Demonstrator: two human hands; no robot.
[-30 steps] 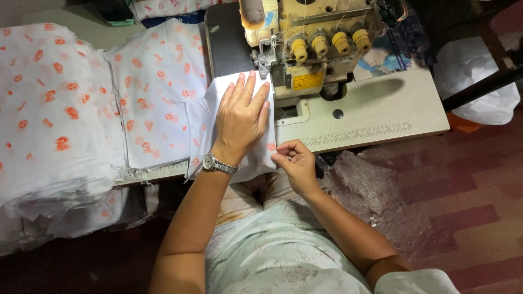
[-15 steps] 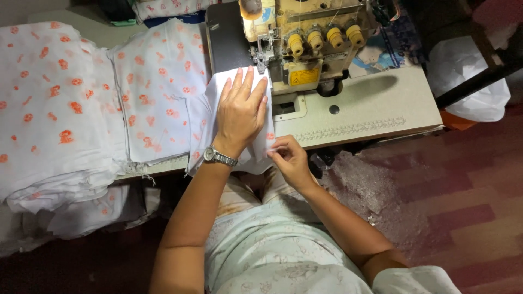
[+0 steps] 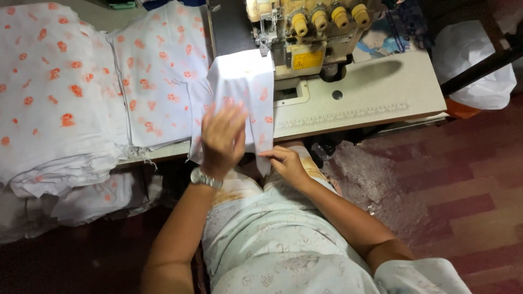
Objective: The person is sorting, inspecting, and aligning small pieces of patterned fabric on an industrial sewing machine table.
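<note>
A white cloth piece with orange flowers [image 3: 242, 81] lies on the sewing table, its far end under the presser foot of a cream overlock sewing machine [image 3: 305, 32]. My left hand [image 3: 222, 139], with a wristwatch, rests blurred on the near part of the cloth at the table's front edge, fingers spread. My right hand [image 3: 284, 163] pinches the cloth's lower right edge just below the table edge.
Stacks of the same flowered cloth [image 3: 65, 98] cover the table's left half and hang over its front. The grey machine table [image 3: 381, 87] extends right. A white bag [image 3: 474, 65] sits on the floor at the far right. Thread scraps lie on the red floor.
My left hand has slid back toward me along the cloth, from the middle of the piece to the table's front edge. My right hand has kept its hold on the lower edge.
</note>
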